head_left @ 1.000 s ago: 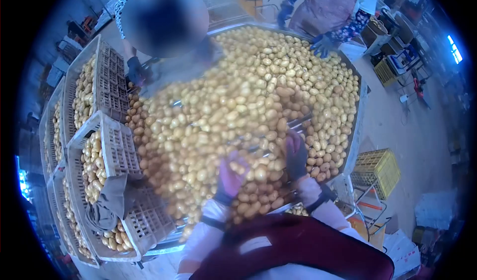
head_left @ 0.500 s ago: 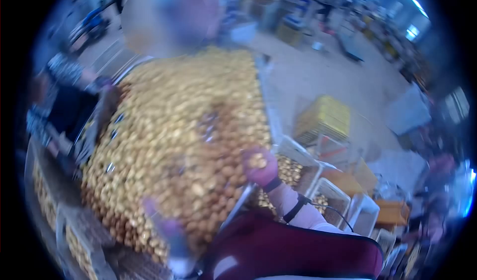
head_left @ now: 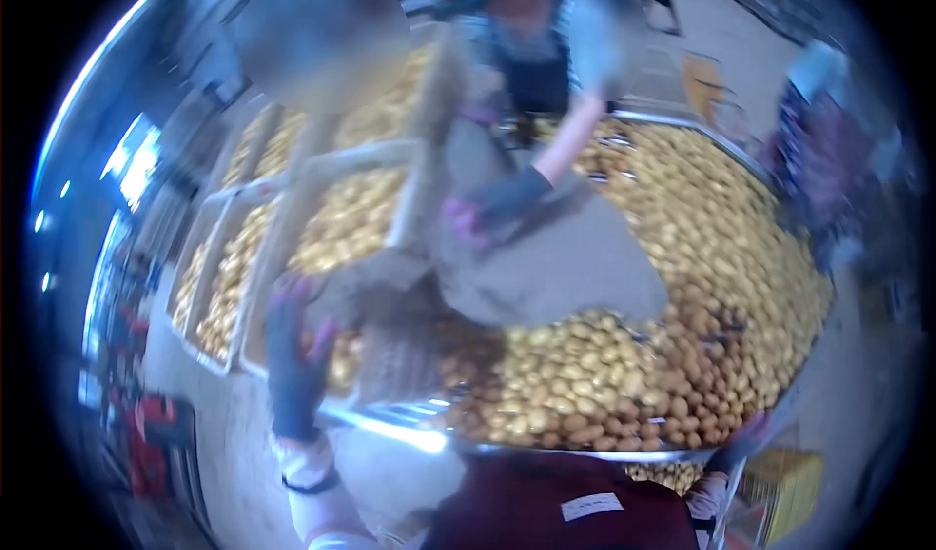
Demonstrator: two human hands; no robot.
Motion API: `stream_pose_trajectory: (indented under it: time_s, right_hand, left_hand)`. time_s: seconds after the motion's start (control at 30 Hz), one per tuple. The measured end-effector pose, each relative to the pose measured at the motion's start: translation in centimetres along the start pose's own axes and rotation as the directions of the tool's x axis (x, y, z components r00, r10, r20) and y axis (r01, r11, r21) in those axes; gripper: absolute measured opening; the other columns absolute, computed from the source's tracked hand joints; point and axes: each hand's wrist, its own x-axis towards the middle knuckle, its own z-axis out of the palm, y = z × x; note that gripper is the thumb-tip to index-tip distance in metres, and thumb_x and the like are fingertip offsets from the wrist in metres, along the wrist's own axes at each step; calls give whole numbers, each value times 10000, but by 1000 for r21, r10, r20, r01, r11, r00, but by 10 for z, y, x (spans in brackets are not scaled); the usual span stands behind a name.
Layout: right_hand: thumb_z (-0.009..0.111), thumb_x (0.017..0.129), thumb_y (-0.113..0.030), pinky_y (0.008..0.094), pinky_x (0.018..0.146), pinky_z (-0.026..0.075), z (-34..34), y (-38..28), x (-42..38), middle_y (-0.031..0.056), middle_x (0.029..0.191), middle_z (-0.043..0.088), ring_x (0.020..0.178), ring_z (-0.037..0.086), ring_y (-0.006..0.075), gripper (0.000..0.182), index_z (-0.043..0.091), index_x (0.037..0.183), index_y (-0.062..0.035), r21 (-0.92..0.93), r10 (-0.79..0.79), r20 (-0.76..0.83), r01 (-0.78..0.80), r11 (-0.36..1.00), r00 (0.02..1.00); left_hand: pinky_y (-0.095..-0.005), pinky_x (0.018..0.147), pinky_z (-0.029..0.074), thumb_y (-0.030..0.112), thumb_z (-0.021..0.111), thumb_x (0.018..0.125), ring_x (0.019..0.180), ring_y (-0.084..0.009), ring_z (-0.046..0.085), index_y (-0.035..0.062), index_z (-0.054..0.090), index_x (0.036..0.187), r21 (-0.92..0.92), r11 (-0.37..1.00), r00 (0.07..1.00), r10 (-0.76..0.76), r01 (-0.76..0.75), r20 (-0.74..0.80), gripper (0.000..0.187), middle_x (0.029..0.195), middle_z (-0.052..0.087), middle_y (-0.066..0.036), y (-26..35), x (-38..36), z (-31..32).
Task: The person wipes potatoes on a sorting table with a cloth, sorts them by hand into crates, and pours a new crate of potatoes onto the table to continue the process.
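Yellow slatted plastic crate (head_left: 798, 491), lower right, on grey concrete floor (head_left: 229, 452). Red-and-black equipment (head_left: 151, 438) lower left, blurred. Bright white window (head_left: 135, 168) and long white light strip (head_left: 105, 51), upper left. Orange-yellow panel (head_left: 702, 84) at back. Person in light-blue head covering (head_left: 821, 140), far right, blurred.

Potatoes (head_left: 585, 365): small, oval, yellow to brown
Table heap: loose, spread across metal-rimmed table (head_left: 585, 452)
Crate fill: piled inside crates (head_left: 363, 150)
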Motion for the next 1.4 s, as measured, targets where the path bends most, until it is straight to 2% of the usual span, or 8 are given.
stream_pose_trajectory:
  time_s: [0.1, 0.2, 0.27, 0.57, 0.8, 1.13, 1.23, 1.4]
  right_hand:
    - [506, 969, -105, 380, 1113, 387, 107, -212, -70, 172, 1453, 517, 1331, 488, 273, 498, 470, 1443, 45, 838, -339, 402, -192, 511, 851]
    - [636, 918, -107, 389, 1022, 463, 87, -380, -138, 151, 1286, 585, 1202, 566, 305, 412, 575, 1316, -21, 693, -937, 201, 635, 341, 285]
    - [676, 916, -110, 383, 1007, 485, 74, -459, -172, 168, 1290, 582, 1213, 568, 319, 417, 580, 1313, -29, 927, -993, 81, 359, 106, 83]
    - [697, 910, -137, 386, 1121, 391, 47, -477, -205, 155, 1385, 542, 1332, 493, 266, 538, 510, 1397, -5, 952, -968, 249, 177, 249, 23]
    - [661, 947, -256, 423, 1024, 454, 60, -484, -197, 164, 1301, 582, 1220, 555, 316, 505, 516, 1368, -16, 952, -874, 261, 40, 303, 410]
    - [645, 965, -297, 416, 885, 522, -6, -291, -37, 143, 1179, 637, 1030, 630, 272, 400, 596, 1235, -6, 767, -517, 211, 187, 614, 829]
    - [675, 946, -314, 417, 771, 564, -29, -274, -16, 123, 1122, 665, 893, 675, 270, 367, 651, 1152, -11, 652, -562, -196, 535, 537, 803]
    - [628, 879, -348, 484, 873, 455, -58, -242, -30, 144, 1069, 633, 994, 592, 387, 431, 639, 1219, -85, 250, -866, 119, 829, 500, 486]
  left_hand:
    - [-452, 1131, 373, 188, 728, 888, 1334, -373, 486, 49, 527, 1405, -34, 999, 999, 22, -22, 26, 571, 1401, 543, -187, -68, 2, 20]
    - [-441, 1103, 396, 233, 732, 863, 1297, -357, 507, 52, 577, 1338, 34, 999, 980, -20, 13, 199, 532, 1320, 590, -170, -121, 1, 63]
    - [-444, 1056, 427, 252, 742, 842, 1237, -343, 545, 55, 632, 1248, 72, 994, 961, -103, 88, 256, 464, 1223, 639, -151, -121, 7, 55]
    - [-247, 766, 529, 220, 616, 1020, 844, -115, 662, -5, 674, 1131, -845, 531, 982, -123, -55, -142, 257, 921, 707, -40, 41, 45, -40]
    - [-321, 630, 521, 138, 766, 875, 733, -214, 698, 50, 708, 1089, -763, 223, 740, 510, -606, -438, 239, 857, 695, -78, 207, 54, -24]
    - [-350, 663, 545, 116, 740, 875, 759, -229, 703, 64, 716, 1103, -841, 137, 822, 341, -523, -456, 234, 933, 729, -73, 265, 48, -1]
    - [-329, 714, 552, 104, 724, 871, 818, -218, 706, 51, 704, 1143, -888, 110, 862, 316, -447, -395, 278, 1011, 730, -78, 249, 40, 17]
    - [-385, 802, 549, 257, 700, 887, 926, -264, 669, 3, 677, 1059, -796, 450, 910, 110, -404, -399, 307, 1051, 679, -116, 217, 0, 23]
